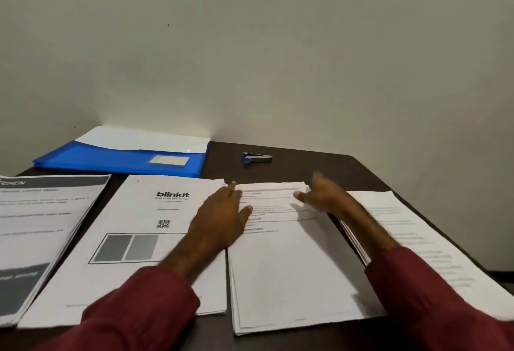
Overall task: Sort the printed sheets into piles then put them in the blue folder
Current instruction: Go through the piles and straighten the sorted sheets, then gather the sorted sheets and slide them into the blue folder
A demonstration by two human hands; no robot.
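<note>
left hand: open, palm down, fingers straight. it rests across the seam between two piles, with the fingertips touching the top-left edge of the text pile and the wrist over the blinkit pile.

right hand: motion-blurred; it appears open, thumb pointing to 9 o'clock, gripping nothing. it sits at the top-right corner of the text pile. whether it touches the paper cannot be told. both forearms wear maroon sleeves.

sheets: four piles lie in a row along the near table edge.
- text pile, between the hands: white, several sheets thick, lines of small black print on the upper half, lower half blank.
- blinkit pile, at 9 o'clock of the left hand: bold "blinkit" logo, a qr code, and a framed box with two grey panels.
- kitchen pile, further to 9 o'clock: dark header band, grey text, dark block low on the page.
- right pile, at 3 o'clock: blurred print, partly under the right forearm.

folder: blue, flat on the table at 11 o'clock of the left hand, beyond the blinkit pile, against the wall. a white sheet shows at its far side; a clear label pocket sits on the front.

tool: small, blue and metal, at 12 o'clock, well apart from the piles.
</note>
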